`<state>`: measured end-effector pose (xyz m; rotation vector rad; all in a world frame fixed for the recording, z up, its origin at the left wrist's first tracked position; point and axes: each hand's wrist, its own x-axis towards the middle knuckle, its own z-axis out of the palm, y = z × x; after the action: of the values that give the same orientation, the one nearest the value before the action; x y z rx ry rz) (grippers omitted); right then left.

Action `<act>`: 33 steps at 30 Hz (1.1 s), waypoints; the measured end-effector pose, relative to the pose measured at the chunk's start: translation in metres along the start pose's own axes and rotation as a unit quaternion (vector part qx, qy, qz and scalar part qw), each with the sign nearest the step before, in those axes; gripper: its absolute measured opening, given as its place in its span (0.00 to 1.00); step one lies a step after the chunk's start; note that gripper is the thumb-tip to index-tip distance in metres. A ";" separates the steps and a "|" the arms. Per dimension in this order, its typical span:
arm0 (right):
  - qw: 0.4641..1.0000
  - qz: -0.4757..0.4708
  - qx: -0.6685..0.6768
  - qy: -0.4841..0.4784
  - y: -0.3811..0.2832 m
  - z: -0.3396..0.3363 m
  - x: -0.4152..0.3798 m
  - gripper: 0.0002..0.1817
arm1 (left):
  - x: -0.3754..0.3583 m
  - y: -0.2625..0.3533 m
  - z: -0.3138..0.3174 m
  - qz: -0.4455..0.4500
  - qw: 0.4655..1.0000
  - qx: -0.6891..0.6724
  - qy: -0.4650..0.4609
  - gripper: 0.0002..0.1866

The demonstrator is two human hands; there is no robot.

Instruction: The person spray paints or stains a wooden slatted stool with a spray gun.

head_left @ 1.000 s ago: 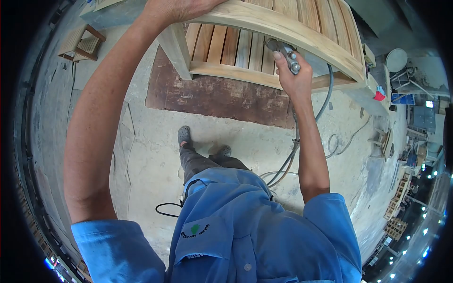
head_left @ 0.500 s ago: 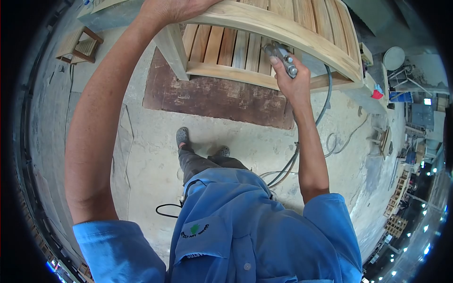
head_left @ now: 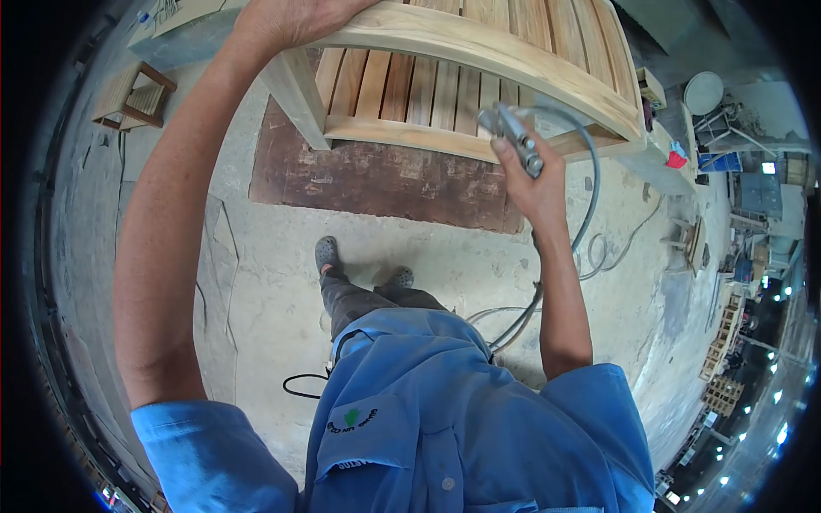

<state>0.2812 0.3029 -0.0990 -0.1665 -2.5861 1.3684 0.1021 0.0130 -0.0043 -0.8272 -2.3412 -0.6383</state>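
A slatted pale-wood bench (head_left: pixel 479 38) with a lower slatted shelf (head_left: pixel 410 90) stands before me at the top of the view. My left hand (head_left: pixel 286 19) grips its long front rail near the left end, the fingertips cut off by the frame's edge. In my right hand (head_left: pixel 539 175) is a metal spray gun (head_left: pixel 513 137), its knobs facing me and its nose toward the bench. A grey hose (head_left: pixel 590 201) loops from the gun down to the floor. The gun overlaps the lower front rail in this view and is slightly blurred.
A brown, worn board (head_left: pixel 376 179) lies under the bench. Hose coils (head_left: pixel 500 316) trail over the concrete floor near my feet. A small wooden stool (head_left: pixel 137 94) stands at far left; a white round-topped stool (head_left: pixel 704 92) and stacked wooden pieces (head_left: pixel 723 359) are at right.
My right hand has drawn the spray gun down toward me, and the hose now arcs higher. The left hand stays on the rail; the whole view has shifted slightly.
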 end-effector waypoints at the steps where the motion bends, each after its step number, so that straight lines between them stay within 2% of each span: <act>1: 0.998 -0.045 -0.014 0.051 0.004 0.003 0.009 0.27 | 0.000 0.000 -0.001 0.003 1.000 0.009 0.000 0.29; 2: 0.995 -0.073 -0.023 0.071 0.006 0.007 0.017 0.27 | 0.001 0.002 -0.004 0.004 1.000 0.010 -0.001 0.29; 4: 0.995 -0.070 -0.035 0.066 0.006 0.009 0.019 0.27 | 0.001 0.009 -0.009 -0.042 0.999 -0.003 -0.034 0.29; 6: 0.995 -0.070 -0.047 0.059 0.002 0.008 0.016 0.27 | 0.001 0.009 -0.009 -0.036 0.999 -0.004 -0.027 0.28; 8: 0.999 -0.027 -0.035 0.022 -0.002 0.005 0.000 0.28 | -0.001 0.008 -0.008 -0.032 0.999 -0.006 -0.023 0.28; 11: 0.999 -0.032 -0.036 -0.014 -0.005 -0.002 -0.029 0.28 | -0.001 0.010 -0.010 -0.026 1.000 -0.003 -0.012 0.27; 18: 0.998 -0.058 -0.022 0.010 -0.001 -0.007 -0.055 0.30 | 0.002 0.015 -0.012 -0.016 0.999 -0.026 -0.013 0.22; 20: 0.999 0.015 -0.032 0.006 -0.009 -0.005 -0.052 0.31 | 0.000 0.020 -0.015 -0.023 0.999 -0.024 -0.023 0.21; 23: 0.997 -0.004 -0.065 0.028 0.007 0.004 -0.045 0.32 | 0.001 0.019 -0.017 -0.002 1.000 -0.024 0.001 0.21; 25: 0.998 -0.020 -0.044 0.033 0.011 0.014 -0.045 0.32 | 0.002 0.023 -0.019 -0.031 0.999 -0.016 -0.024 0.20; 27: 0.998 -0.038 -0.023 0.038 0.005 0.026 -0.047 0.31 | 0.000 0.022 -0.017 -0.023 0.999 -0.021 -0.010 0.20; 29: 0.999 -0.028 0.029 -0.029 -0.010 0.039 -0.051 0.31 | 0.004 0.020 -0.016 -0.015 1.000 -0.026 0.001 0.20; 33: 0.992 -0.039 0.091 -0.074 -0.041 0.067 -0.053 0.32 | 0.011 0.021 -0.017 -0.002 1.000 -0.010 0.008 0.22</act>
<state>0.3169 0.2155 -0.1084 0.0684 -2.5346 1.6340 0.1154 0.0213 0.0201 -0.8246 -2.3259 -0.6687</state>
